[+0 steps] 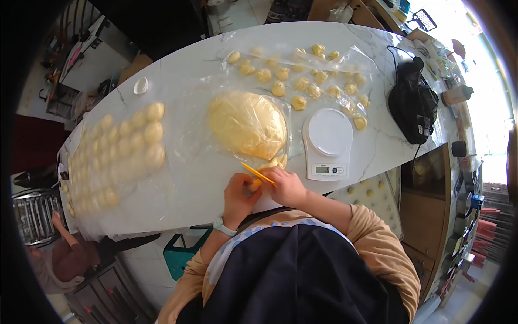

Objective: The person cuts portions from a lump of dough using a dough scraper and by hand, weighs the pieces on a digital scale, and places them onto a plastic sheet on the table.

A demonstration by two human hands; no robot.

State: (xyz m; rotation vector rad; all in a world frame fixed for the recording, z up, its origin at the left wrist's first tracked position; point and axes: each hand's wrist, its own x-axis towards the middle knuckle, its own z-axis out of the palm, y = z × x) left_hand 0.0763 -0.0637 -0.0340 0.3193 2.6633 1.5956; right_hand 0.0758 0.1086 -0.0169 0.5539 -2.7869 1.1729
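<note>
My right hand [286, 188] is closed around a thin yellow-orange dough scraper [252, 171], seen nearly edge-on. Left of it, my left hand [240, 195] has its fingers curled on a small piece of dough [254, 185]. Just beyond the scraper lies a loose strip of dough [276, 162]. A large mound of yellow dough [245, 121] sits past my hands, under clear plastic film. To the right of my right hand stands a white kitchen scale [330, 135] with a bare platform.
Several small dough lumps [278, 89] lie at the back under film. Rows of smooth dough balls [127, 140] fill the left side, also covered. A black bag [414, 100] rests at the right end, and a small white cup [141, 85] at the back left. Another person's arm [66, 232] shows far left.
</note>
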